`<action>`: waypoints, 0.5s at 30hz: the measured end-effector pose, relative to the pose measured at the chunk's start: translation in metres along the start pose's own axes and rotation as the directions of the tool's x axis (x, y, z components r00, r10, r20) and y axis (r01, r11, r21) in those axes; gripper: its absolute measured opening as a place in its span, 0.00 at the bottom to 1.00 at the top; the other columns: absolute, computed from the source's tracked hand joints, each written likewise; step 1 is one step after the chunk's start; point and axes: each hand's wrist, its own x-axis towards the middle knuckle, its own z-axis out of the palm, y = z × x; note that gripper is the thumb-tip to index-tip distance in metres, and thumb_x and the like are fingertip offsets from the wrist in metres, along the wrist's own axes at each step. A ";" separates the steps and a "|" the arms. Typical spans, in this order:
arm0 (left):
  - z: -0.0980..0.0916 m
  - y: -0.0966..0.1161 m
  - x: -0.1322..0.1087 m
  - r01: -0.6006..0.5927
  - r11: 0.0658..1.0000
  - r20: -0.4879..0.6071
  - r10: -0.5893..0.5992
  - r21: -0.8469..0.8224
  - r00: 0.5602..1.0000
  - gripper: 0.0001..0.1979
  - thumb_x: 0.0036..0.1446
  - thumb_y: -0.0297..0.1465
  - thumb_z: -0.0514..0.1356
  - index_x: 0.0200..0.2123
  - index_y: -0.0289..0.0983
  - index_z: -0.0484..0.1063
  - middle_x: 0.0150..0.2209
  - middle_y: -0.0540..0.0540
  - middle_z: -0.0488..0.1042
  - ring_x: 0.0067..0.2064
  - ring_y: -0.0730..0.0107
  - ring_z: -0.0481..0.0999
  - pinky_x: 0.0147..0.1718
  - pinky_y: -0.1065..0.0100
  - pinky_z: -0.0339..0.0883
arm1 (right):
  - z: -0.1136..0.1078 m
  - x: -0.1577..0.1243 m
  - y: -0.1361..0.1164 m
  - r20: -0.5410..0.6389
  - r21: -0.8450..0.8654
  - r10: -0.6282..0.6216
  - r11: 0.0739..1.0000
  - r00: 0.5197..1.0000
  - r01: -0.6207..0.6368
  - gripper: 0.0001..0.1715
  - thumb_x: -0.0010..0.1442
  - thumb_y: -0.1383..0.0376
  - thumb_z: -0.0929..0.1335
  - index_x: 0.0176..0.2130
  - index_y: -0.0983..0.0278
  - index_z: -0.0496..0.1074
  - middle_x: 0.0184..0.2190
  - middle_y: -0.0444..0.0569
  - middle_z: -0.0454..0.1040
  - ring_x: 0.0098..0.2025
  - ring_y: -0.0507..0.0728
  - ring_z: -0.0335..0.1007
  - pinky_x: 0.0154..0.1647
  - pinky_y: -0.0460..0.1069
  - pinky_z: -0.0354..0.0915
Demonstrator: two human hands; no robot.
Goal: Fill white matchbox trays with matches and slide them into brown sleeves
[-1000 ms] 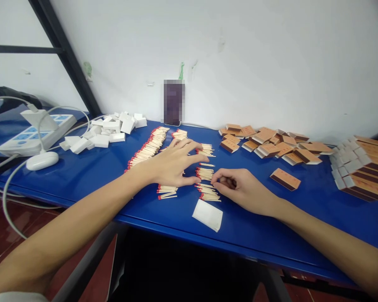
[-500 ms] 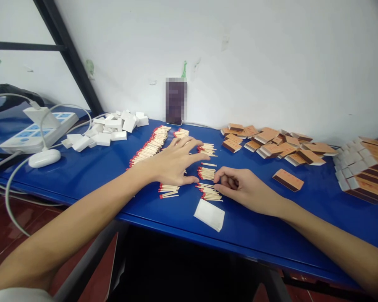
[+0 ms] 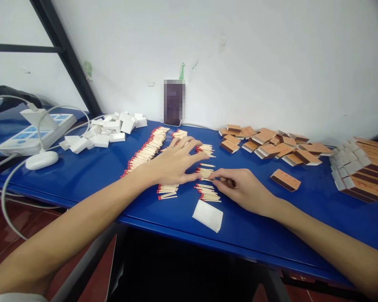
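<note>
My left hand lies on the blue table with fingers spread over small bunches of red-tipped matches. My right hand rests beside it, fingers curled, thumb and forefinger pinching at a bunch of matches. Another bunch lies just below, and one more sits under my left wrist. A long row of matches runs away to the left. A white inner box tray lies near the table's front edge.
White inner trays are heaped at the back left, by a power strip and cables. Orange matchboxes lie scattered at the back right, one apart, with stacked boxes at far right. A blurred phone leans on the wall.
My right hand has slid a little left, its fingertips closing on the middle bunch of matches. The left hand has hardly moved.
</note>
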 end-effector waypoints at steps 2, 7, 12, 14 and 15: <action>0.000 0.000 0.000 0.001 1.000 0.007 -0.001 0.016 1.000 0.24 0.65 0.46 0.55 0.60 0.42 0.66 0.61 0.35 0.61 0.63 0.44 0.57 0.58 0.42 0.55 | 0.000 0.000 0.000 -0.005 -0.007 -0.009 1.000 1.000 0.009 0.12 0.65 0.61 0.64 0.39 0.61 0.76 0.19 0.39 0.62 0.21 0.50 0.55 0.25 0.47 0.54; 0.001 0.000 0.000 -0.003 1.000 0.018 0.003 0.016 1.000 0.24 0.66 0.45 0.54 0.60 0.41 0.66 0.61 0.34 0.61 0.63 0.44 0.57 0.59 0.42 0.54 | 0.001 0.000 0.000 0.014 0.035 0.031 0.999 0.999 -0.032 0.11 0.65 0.60 0.64 0.38 0.62 0.75 0.18 0.38 0.60 0.21 0.50 0.54 0.24 0.46 0.52; 0.001 -0.002 0.000 0.006 1.000 0.018 -0.006 0.013 1.000 0.24 0.66 0.46 0.54 0.60 0.41 0.65 0.61 0.34 0.61 0.63 0.43 0.57 0.58 0.41 0.54 | 0.000 0.000 0.000 0.053 0.102 0.048 0.993 0.997 -0.053 0.10 0.63 0.60 0.66 0.36 0.62 0.75 0.19 0.38 0.63 0.21 0.49 0.55 0.24 0.46 0.53; 0.001 -0.002 0.000 0.008 1.000 0.024 -0.009 0.016 1.000 0.24 0.66 0.46 0.54 0.60 0.41 0.65 0.61 0.34 0.60 0.63 0.42 0.57 0.58 0.41 0.54 | 0.000 -0.001 0.000 0.058 0.121 0.047 0.991 0.997 -0.053 0.10 0.63 0.60 0.66 0.36 0.62 0.75 0.20 0.39 0.64 0.22 0.49 0.56 0.24 0.46 0.53; 0.001 -0.002 0.000 0.008 1.000 0.025 -0.009 0.018 1.000 0.24 0.66 0.46 0.54 0.60 0.41 0.66 0.61 0.34 0.60 0.63 0.42 0.57 0.58 0.41 0.54 | -0.001 -0.001 0.000 0.052 0.129 0.048 0.990 0.997 -0.054 0.11 0.64 0.59 0.66 0.36 0.62 0.75 0.20 0.39 0.64 0.22 0.49 0.56 0.24 0.46 0.53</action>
